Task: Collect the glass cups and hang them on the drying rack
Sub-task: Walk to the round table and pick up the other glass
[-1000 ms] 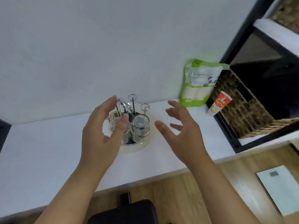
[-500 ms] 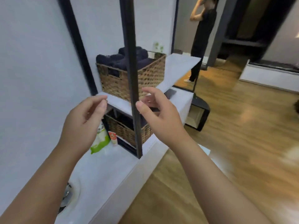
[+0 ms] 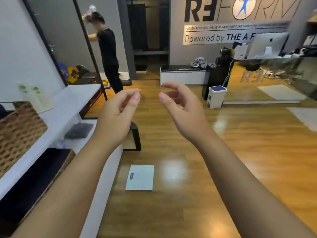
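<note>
**Both grips empty, no cups in view**

Left hand (image 3: 118, 114) grip: fingers loosely curled, thumb and forefinger near but holding nothing. Right hand (image 3: 181, 107) grip: open, fingers spread, empty. Both raised over the wood floor (image 3: 188, 194), well apart from the white surface (image 3: 72, 93) at left.

Cups and rack: neither shows in frame; location cannot be told.

Risks, as judged: head faces the open room, so a reach toward the glassware from here would be blind and could knock a cup over.

Hard to read: wicker basket (image 3: 18, 127) cut off at left edge; pale object with green spots behind it blurred. Mirror (image 3: 72, 40) shows a person, detail unclear.
</note>
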Action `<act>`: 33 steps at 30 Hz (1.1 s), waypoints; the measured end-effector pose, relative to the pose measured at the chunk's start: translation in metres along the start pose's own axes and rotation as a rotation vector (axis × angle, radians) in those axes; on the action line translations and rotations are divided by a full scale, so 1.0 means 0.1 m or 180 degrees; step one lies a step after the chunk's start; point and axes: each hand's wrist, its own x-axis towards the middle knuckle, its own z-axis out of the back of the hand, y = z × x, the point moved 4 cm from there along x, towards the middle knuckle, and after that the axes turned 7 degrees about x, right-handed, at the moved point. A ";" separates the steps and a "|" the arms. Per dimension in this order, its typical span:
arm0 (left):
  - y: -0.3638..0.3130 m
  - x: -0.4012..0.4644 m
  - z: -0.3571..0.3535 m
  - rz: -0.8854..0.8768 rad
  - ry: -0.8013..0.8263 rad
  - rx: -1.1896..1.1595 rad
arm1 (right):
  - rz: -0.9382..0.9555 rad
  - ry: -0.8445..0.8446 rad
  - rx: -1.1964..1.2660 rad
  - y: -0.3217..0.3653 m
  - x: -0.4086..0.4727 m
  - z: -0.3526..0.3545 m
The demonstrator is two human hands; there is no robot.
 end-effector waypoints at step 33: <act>-1.35 4.28 -7.63 -0.1479 0.3278 -0.1729 | -0.0966 -0.4055 -0.1579 -2.81 1.58 5.62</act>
